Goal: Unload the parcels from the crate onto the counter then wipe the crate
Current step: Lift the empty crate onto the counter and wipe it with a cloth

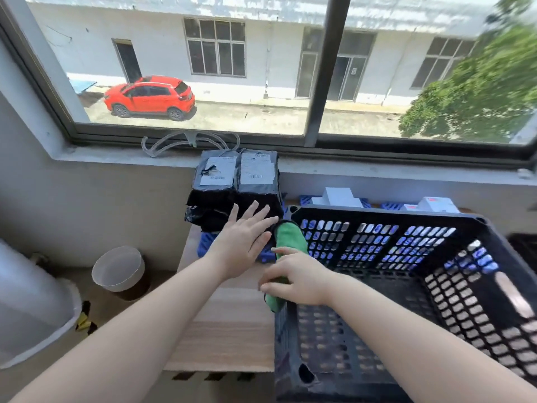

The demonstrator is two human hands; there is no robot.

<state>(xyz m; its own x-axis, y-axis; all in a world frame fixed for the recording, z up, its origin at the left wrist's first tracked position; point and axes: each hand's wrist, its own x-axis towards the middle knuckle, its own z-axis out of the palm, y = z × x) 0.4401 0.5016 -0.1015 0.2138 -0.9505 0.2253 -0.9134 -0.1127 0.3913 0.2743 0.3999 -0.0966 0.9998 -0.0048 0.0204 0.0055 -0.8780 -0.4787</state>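
1. The black plastic crate is a perforated lattice of slots, sitting on a pale wood-grain counter.
2. The right hand grasps a fuzzy green cloth draped over the crate's left rim.
3. The left hand is released, fingers spread flat, hovering near the parcels; I cannot tell if it touches them.
4. The parcels, glossy black poly bags with white labels, are stacked on the counter against the wall under the window.
5. A clear plastic hanger lies on the concrete sill.
6. On the floor to the left stands a round bin with a pale liner.
7. Outside, a red car is parked by a white building.
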